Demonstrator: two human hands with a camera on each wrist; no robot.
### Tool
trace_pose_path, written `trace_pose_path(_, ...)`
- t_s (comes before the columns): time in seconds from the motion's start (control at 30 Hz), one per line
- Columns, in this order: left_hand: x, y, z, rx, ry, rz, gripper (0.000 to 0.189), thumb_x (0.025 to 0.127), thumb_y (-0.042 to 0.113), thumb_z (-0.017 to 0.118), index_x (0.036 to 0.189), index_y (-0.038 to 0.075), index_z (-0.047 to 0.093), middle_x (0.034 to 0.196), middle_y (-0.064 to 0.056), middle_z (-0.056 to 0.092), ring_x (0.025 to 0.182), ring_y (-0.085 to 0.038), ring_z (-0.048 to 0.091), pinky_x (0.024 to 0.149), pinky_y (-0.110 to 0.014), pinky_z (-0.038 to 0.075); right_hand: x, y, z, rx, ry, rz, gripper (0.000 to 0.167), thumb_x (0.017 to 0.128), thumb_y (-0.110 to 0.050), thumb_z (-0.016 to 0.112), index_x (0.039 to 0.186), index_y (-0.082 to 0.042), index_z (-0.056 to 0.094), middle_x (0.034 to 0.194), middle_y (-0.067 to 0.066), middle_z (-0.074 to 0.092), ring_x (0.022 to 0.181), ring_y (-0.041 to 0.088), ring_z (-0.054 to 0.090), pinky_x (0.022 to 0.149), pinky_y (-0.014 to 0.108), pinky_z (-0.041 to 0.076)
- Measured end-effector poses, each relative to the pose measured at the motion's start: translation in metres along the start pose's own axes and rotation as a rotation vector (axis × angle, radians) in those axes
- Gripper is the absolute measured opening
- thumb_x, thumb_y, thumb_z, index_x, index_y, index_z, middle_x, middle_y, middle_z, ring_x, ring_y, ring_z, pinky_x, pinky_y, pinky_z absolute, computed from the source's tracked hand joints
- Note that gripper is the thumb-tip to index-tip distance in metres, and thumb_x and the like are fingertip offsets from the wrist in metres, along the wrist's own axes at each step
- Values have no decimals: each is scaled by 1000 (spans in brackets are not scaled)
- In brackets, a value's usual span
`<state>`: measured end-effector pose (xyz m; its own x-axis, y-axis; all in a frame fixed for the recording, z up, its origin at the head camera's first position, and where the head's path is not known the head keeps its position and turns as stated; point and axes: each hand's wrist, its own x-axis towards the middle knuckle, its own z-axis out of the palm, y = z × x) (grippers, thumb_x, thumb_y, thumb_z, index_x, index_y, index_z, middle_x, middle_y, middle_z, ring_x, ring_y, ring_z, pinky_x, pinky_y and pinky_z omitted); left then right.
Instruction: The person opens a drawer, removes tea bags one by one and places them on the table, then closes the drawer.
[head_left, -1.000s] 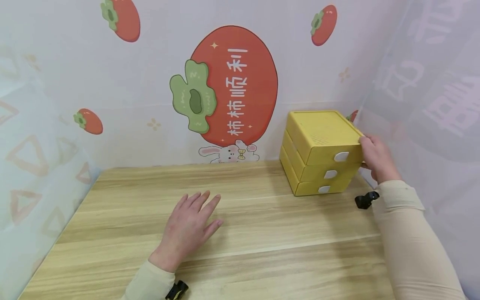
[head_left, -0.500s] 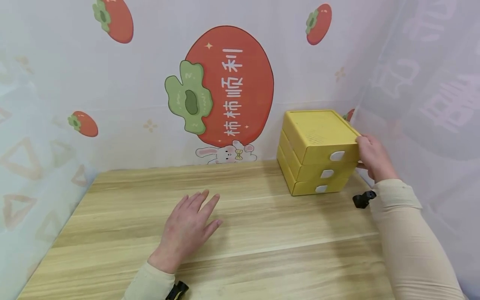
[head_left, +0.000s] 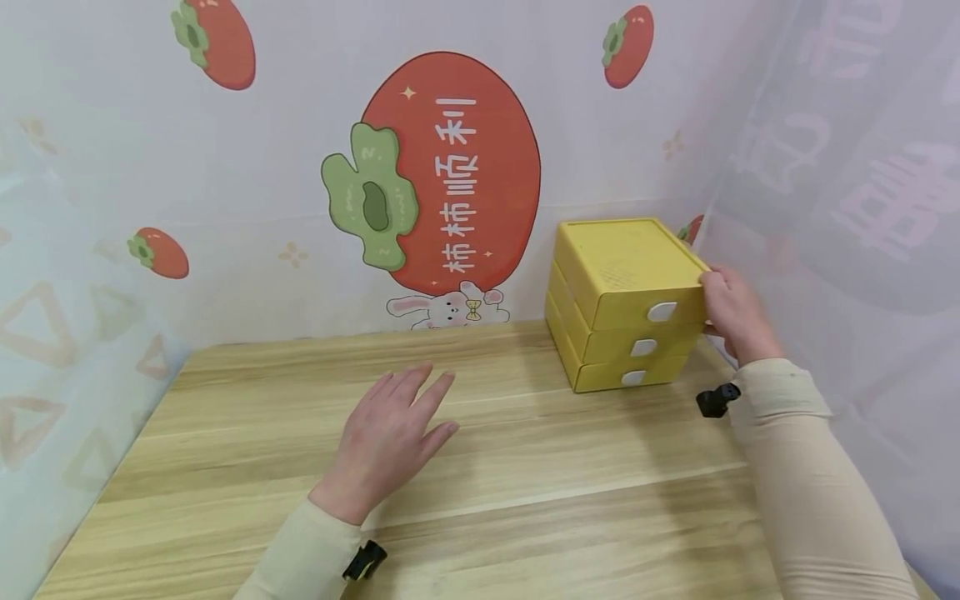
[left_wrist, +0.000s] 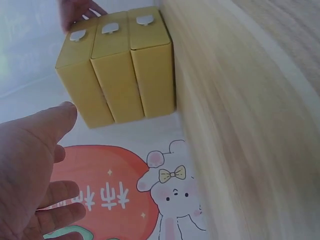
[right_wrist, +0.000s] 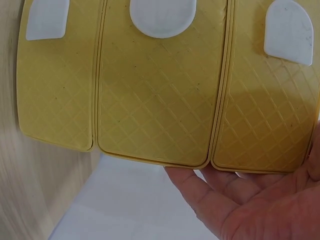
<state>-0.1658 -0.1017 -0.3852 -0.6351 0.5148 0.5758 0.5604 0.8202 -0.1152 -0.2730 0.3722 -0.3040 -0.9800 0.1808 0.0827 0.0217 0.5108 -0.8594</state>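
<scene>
1. Where the right hand (head_left: 738,317) meets the yellow drawer box (head_left: 630,304), its grip is clasped on the upper part of the right side, thumb (right_wrist: 315,162) at the top edge and fingers (right_wrist: 195,192) against the side.
2. Only the right wrist view gives those fingers clearly: they lie near the seam between the middle and top drawers (right_wrist: 150,100), their tips out of sight behind the edge. It also brings out the diamond pattern on the fronts.
3. Counted, the box has three drawers, stacked, each with one white tab (head_left: 662,312). It stands at the far right of the tabletop (head_left: 525,533), near the back wall (head_left: 300,125). The left wrist view, turned sideways, shows its left side more fully.
4. Two hands are in view. The left hand (head_left: 386,442) is released over the tabletop, well apart from the box, its back uppermost, fingers loosely extended and thumb set away from them.
5. The right arm (head_left: 817,483) reaches forward along the right side; the left arm (head_left: 300,550) comes in from the lower edge. Two black clips (head_left: 717,400) show, one at each wrist.
6. Across the back wall are five red fruits (head_left: 498,167), one large and four small, the rightmost partly hidden by the box, plus one rabbit (head_left: 442,310) with a bow (head_left: 473,310).
</scene>
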Motion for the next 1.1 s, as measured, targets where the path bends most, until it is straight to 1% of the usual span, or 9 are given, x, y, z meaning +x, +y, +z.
trace_pose_path(0.07,5,2,0,-3,-11,0,61,94,45,76,144,15,63,139,-18,65,126,-35,64,109,-55,49,-1,0,1,0,-6,-12,70,107,-41,16,165,-4,23,152,30,39,130,44,48,105,71,44)
trace_pose_path(0.2,16,5,2,-15,-14,2,60,94,45,76,144,15,63,140,-17,65,127,-34,64,109,-54,50,-2,-2,4,12,-9,-35,66,107,-39,17,160,-3,35,142,25,45,121,38,51,102,69,48)
trace_pose_path(0.3,24,7,3,-31,-11,4,61,94,44,76,145,14,62,141,-17,65,128,-34,64,109,-54,50,-3,-3,7,16,-5,-38,64,107,-38,18,156,-4,39,139,21,47,117,35,52,101,67,50)
trace_pose_path(0.43,35,10,5,-40,-4,4,62,94,44,76,146,13,61,141,-17,65,126,-34,65,109,-53,50,-4,-4,10,2,-3,-45,65,107,-38,18,161,-7,36,142,21,46,115,34,53,99,66,52)
trace_pose_path(0.63,53,15,8,-15,5,-5,61,96,45,73,147,14,60,142,-16,64,123,-33,67,105,-49,54,-6,-8,14,2,-5,-65,63,107,-38,19,159,-9,40,137,19,49,109,32,54,92,57,55)
trace_pose_path(0.77,63,19,9,-26,-18,-27,61,98,46,71,149,15,58,144,-16,63,125,-33,66,103,-48,55,-9,-10,17,-12,5,-69,63,107,-38,20,160,-9,38,135,20,50,108,31,54,87,52,57)
trace_pose_path(0.87,71,21,9,-56,-44,-52,62,99,47,68,150,16,57,145,-15,63,128,-32,64,103,-48,55,-9,-11,18,-24,14,-62,65,107,-40,19,162,-9,35,140,21,48,111,33,53,87,53,56)
trace_pose_path(0.97,80,23,10,-82,-70,-72,62,100,49,65,153,18,54,146,-14,62,131,-31,63,101,-48,56,-10,-11,20,-31,17,-57,67,106,-42,19,164,-10,31,145,22,46,115,35,53,91,58,55)
trace_pose_path(1.1,92,26,11,-128,-105,-95,61,103,48,61,156,19,51,148,-15,60,133,-33,61,102,-50,55,-10,-11,22,-42,26,-66,66,106,-41,20,165,-12,31,146,23,47,114,37,54,91,60,56)
